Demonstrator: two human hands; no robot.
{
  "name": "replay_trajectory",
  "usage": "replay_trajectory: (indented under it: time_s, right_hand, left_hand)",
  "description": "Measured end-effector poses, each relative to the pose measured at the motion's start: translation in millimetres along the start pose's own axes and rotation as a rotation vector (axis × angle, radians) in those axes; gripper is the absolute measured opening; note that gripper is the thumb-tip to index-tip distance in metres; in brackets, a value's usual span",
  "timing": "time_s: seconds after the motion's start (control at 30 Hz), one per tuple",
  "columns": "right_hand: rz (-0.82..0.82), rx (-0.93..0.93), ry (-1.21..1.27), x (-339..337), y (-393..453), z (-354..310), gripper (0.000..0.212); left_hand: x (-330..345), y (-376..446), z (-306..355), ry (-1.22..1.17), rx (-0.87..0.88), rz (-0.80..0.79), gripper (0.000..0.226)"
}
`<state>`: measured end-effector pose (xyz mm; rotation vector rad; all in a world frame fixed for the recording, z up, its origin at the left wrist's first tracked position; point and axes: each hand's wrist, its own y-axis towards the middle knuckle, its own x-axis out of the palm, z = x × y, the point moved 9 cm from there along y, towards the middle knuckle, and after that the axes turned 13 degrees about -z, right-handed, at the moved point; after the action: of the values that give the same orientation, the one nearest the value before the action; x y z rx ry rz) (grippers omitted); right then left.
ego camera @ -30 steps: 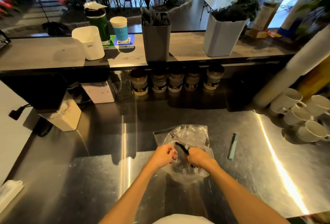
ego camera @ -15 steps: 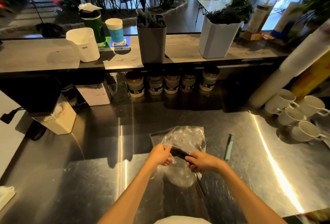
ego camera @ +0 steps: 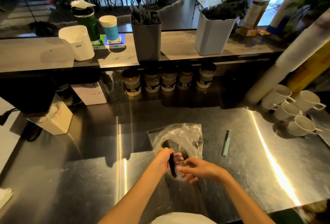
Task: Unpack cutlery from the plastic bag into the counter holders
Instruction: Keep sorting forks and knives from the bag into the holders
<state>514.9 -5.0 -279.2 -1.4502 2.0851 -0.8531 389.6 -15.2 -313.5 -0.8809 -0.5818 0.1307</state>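
While the left hand [ego camera: 163, 159] grips a bundle of dark cutlery [ego camera: 172, 165] at the mouth of the clear plastic bag [ego camera: 180, 138] on the steel worktop [ego camera: 89, 179], the right hand [ego camera: 198, 170] hovers just beside it with fingers loosely spread, holding nothing. A clean pull probably means pinning the bag flat with the free hand and drawing the bundle straight out. It would then be carried up to the grey holder [ego camera: 147, 39] or the white holder [ego camera: 212, 35] on the shelf [ego camera: 35, 57] behind.
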Motion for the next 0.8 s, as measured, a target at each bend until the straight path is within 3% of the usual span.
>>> replay_trajectory:
  time_s: [0.13, 0.2, 0.3, 0.4, 0.47, 0.6, 0.8]
  right_hand:
    - [0.206, 0.208, -0.218, -23, 5, 50, 0.039]
    - [0.314, 0.338, -0.324, -29, 6, 75, 0.049]
    - [0.389, 0.376, -0.332, -19, 17, 93, 0.068]
    - [0.444, 0.405, -0.370, -10, 16, 89, 0.046]
    - [0.430, 0.418, -0.344, -12, 16, 90, 0.035]
    - [0.241, 0.399, -0.267, -25, 8, 81, 0.025]
    - [0.121, 0.281, -0.252, -43, -31, 12, 0.024]
  left_hand:
    - [-8, -3, -1, 0.064, -0.070, -0.016, 0.029]
    - [-7, -9, -1, 0.117, -0.107, -0.059, 0.021]
    - [-5, -15, 2, 0.252, -0.123, -0.090, 0.013]
    - [0, -21, 3, 0.382, -0.169, -0.160, 0.015]
    - [4, -29, 4, 0.447, -0.207, -0.216, 0.016]
    - [8, -47, 18, 0.671, -0.227, -0.328, 0.024]
    - [12, -77, 54, 0.797, -0.156, -0.513, 0.033]
